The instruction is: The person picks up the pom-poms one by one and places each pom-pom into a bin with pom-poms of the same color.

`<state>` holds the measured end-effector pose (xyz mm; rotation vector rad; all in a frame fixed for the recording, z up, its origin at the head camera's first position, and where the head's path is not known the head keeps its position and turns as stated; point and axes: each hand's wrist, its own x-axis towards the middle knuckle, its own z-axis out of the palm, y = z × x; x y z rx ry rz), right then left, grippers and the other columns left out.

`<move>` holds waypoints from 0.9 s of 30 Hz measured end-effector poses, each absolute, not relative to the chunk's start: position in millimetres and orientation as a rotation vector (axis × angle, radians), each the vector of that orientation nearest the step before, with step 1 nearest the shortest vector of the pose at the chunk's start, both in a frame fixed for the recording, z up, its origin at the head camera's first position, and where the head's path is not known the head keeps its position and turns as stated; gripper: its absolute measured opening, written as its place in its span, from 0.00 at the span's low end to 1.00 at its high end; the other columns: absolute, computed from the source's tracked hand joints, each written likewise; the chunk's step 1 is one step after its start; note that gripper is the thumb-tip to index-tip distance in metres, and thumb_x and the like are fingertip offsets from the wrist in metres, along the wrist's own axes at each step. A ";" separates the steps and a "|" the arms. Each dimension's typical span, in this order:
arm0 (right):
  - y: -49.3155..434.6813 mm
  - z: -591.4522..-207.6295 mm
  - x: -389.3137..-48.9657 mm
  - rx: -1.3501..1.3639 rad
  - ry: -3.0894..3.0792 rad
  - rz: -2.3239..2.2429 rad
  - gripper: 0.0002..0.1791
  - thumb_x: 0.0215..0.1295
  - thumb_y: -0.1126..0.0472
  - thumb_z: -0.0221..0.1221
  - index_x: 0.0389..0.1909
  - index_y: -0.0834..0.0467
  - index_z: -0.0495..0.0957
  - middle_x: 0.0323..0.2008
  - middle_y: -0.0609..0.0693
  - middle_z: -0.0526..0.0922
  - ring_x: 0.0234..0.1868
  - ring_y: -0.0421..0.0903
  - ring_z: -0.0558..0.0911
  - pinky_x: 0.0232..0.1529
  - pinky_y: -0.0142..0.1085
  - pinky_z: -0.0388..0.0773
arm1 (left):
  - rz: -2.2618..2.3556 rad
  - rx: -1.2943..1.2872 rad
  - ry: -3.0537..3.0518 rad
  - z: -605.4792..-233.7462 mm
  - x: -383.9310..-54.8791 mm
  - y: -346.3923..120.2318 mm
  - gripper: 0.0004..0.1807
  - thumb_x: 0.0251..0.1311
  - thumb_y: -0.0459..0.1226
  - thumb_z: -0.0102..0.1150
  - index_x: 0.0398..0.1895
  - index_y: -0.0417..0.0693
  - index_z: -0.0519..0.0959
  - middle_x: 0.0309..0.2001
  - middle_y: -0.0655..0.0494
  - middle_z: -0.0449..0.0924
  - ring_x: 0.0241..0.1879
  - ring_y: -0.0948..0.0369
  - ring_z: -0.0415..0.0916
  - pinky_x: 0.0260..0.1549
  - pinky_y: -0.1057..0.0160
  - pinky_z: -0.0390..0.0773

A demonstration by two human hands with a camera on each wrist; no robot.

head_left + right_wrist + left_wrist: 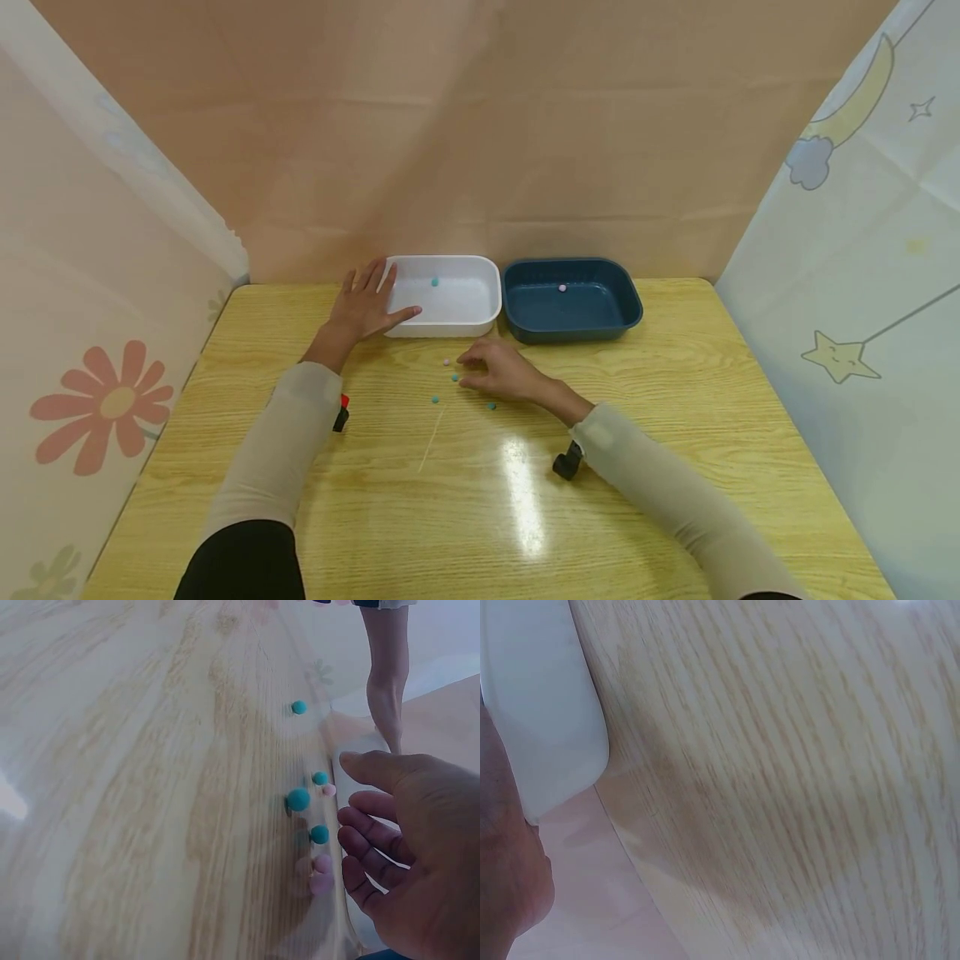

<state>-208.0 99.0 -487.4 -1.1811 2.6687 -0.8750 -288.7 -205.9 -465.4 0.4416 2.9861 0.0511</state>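
Observation:
My left hand (363,310) lies with spread fingers over the left end of the white bin (450,327), its thumb across the front rim. A small teal ball (435,282) lies inside that bin. My right hand (501,371) hovers over small balls in front of the bins, thumb and fingers apart with nothing between them. Near its fingertips are a pink ball (446,362) and a teal ball (454,377). Two more teal balls, one nearer the front (435,399) and one below the hand (492,406), lie on the table. The right wrist view shows further pink balls (321,883) beside the fingers.
A dark blue bin (573,336) stands right of the white one, with a pink ball (562,288) inside. Both stand at the back of the wooden table (420,517), before a brown backdrop (480,167). Printed cloths (840,250) hang at the sides.

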 end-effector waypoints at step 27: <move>80.4 -501.8 -208.3 -1.093 2.659 -0.946 0.05 0.66 0.63 0.73 0.41 0.57 0.92 0.36 0.48 0.88 0.38 0.41 0.85 0.43 0.33 0.83 | 0.058 0.432 2.974 -469.1 -292.6 -207.7 0.63 0.65 0.81 0.26 0.87 0.47 0.32 0.87 0.45 0.25 0.86 0.48 0.24 0.80 0.37 0.29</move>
